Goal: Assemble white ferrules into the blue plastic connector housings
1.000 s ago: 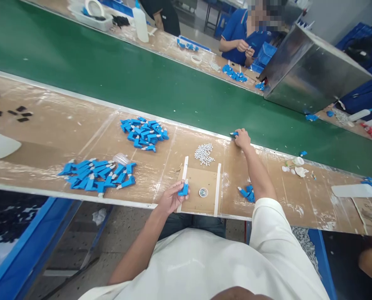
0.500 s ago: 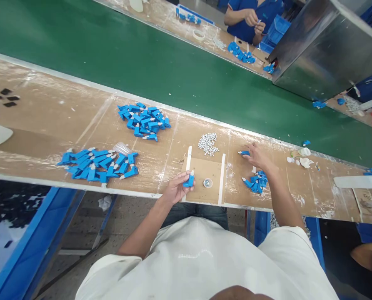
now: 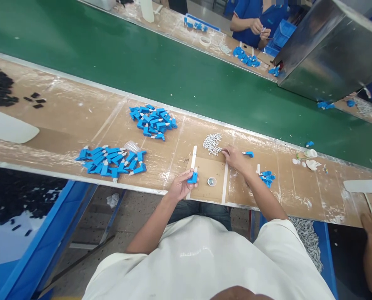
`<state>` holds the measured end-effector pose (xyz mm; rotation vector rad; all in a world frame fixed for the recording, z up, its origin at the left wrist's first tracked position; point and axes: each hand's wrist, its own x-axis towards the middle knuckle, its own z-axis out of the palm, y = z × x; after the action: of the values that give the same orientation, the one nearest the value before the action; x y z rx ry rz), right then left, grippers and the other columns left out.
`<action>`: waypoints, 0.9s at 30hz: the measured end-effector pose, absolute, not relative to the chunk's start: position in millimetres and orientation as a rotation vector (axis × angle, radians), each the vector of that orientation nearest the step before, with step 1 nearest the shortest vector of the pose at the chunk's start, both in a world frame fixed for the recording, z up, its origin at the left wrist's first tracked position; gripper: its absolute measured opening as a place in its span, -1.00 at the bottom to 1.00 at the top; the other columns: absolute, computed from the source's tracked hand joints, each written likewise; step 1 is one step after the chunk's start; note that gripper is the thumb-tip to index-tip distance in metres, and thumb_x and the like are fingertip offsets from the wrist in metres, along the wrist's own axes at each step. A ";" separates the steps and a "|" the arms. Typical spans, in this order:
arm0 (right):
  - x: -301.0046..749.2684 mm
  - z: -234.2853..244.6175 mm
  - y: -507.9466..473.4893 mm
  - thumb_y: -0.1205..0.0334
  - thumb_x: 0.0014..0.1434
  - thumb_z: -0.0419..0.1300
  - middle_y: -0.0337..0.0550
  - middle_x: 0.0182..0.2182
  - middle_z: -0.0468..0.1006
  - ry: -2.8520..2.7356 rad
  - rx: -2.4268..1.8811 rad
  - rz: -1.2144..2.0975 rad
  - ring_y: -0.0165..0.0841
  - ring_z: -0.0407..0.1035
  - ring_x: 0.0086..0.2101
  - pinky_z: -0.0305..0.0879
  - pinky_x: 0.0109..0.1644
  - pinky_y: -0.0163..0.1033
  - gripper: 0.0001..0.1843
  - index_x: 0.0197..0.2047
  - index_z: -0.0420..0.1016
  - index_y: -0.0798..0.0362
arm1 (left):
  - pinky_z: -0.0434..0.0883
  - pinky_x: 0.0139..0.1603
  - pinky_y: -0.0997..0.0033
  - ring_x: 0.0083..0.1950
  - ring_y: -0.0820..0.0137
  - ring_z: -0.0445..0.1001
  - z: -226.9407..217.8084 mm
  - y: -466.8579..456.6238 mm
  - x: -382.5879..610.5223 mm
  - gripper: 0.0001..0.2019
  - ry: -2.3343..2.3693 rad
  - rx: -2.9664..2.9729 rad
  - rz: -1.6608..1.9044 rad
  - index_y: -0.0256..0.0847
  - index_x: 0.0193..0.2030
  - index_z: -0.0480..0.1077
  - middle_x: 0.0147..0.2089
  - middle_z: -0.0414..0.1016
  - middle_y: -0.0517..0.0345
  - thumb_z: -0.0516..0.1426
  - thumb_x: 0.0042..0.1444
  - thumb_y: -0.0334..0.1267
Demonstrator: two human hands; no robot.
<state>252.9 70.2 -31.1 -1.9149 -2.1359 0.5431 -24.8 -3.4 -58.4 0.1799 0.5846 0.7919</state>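
Observation:
My left hand (image 3: 180, 186) is closed around a small blue plastic part (image 3: 192, 178) with a white tip pointing up. Just right of it, a small round cup (image 3: 211, 181) stands on a cardboard pad (image 3: 201, 191). My right hand (image 3: 235, 158) has its fingertips pinched together at the right edge of a pile of tiny white-grey pieces (image 3: 212, 143). Whatever lies between those fingertips is too small to make out. A single blue part (image 3: 248, 154) lies right of this hand, and a small heap of blue parts (image 3: 267, 178) sits nearer the forearm.
Two larger heaps of blue parts (image 3: 154, 121) (image 3: 111, 161) lie to the left. Beyond the bench runs a green conveyor belt (image 3: 161, 79). Across it, a co-worker's hands (image 3: 260, 31) hold something small. A metal housing (image 3: 326, 50) stands at the far right.
My right hand has moved left from the single blue part to the edge of the white-grey pile, leaving that part on the bench. My left hand still holds its blue part. The view has shifted slightly.

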 end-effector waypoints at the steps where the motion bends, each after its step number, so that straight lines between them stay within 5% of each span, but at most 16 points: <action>1: 252.0 -30.3 71.6 0.35 0.33 0.08 0.06 -0.19 0.56 -2.126 -1.928 0.560 -0.10 0.43 -0.09 0.36 0.12 0.01 -0.78 -0.27 0.55 0.05 | 0.47 -0.51 0.56 -0.43 0.44 0.53 -58.5 -3.4 -24.8 -0.87 0.584 0.177 0.792 -0.32 -0.28 0.45 -0.39 0.55 0.05 0.31 0.05 -0.40; 7: 245.7 -25.3 78.7 0.32 0.25 0.17 0.08 -0.27 0.53 -1.956 -1.915 0.692 -0.09 0.43 -0.15 0.39 0.07 0.01 -0.81 -0.43 0.40 0.01 | 0.45 -0.52 0.58 -0.42 0.43 0.54 -59.4 -2.9 -25.1 -0.86 0.584 0.175 0.793 -0.32 -0.28 0.44 -0.40 0.53 0.06 0.31 0.04 -0.40; 12: 241.0 -8.3 63.9 -0.07 0.31 0.12 -0.13 -0.42 0.53 -1.727 -1.776 0.907 -0.28 0.47 -0.37 0.51 -0.22 -0.13 -0.66 -0.37 0.38 0.00 | 0.40 -0.56 0.61 -0.49 0.48 0.49 -58.6 -1.7 -25.7 -0.83 0.565 0.191 0.774 -0.32 -0.28 0.43 -0.44 0.50 0.11 0.33 0.04 -0.38; 15: 229.1 7.2 39.8 -0.23 0.15 0.28 -0.20 -0.43 0.57 -1.404 -1.547 1.176 -0.39 0.47 -0.45 0.49 -0.35 -0.27 -0.56 -0.35 0.44 0.00 | 0.38 -0.58 0.63 -0.50 0.48 0.50 -51.6 -1.2 -24.4 -0.80 0.554 0.208 0.768 -0.32 -0.26 0.42 -0.46 0.49 0.13 0.34 0.05 -0.35; 19: 203.7 28.3 4.6 -0.15 -0.09 0.52 -0.23 -0.45 0.60 -0.992 -1.302 1.453 -0.45 0.46 -0.50 0.45 -0.44 -0.35 -0.54 -0.36 0.52 0.01 | 0.39 -0.57 0.57 -0.51 0.46 0.50 -31.1 -2.6 -18.0 -0.71 0.500 0.327 0.750 -0.31 -0.24 0.42 -0.41 0.55 0.09 0.38 0.03 -0.22; 27: 165.0 46.6 -37.1 -0.17 -0.05 0.51 -0.21 -0.47 0.60 -0.925 -1.283 1.402 -0.38 0.47 -0.49 0.46 -0.47 -0.29 -0.56 -0.36 0.55 0.00 | 0.37 -0.49 0.51 -0.48 0.45 0.51 6.9 -13.9 -0.8 -0.53 0.529 0.540 0.840 -0.26 -0.23 0.42 -0.41 0.56 0.15 0.44 -0.05 0.03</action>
<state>165.0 -37.1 46.6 -1.2835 -0.9246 1.4020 -0.8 -13.9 6.9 0.5396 0.5293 0.8402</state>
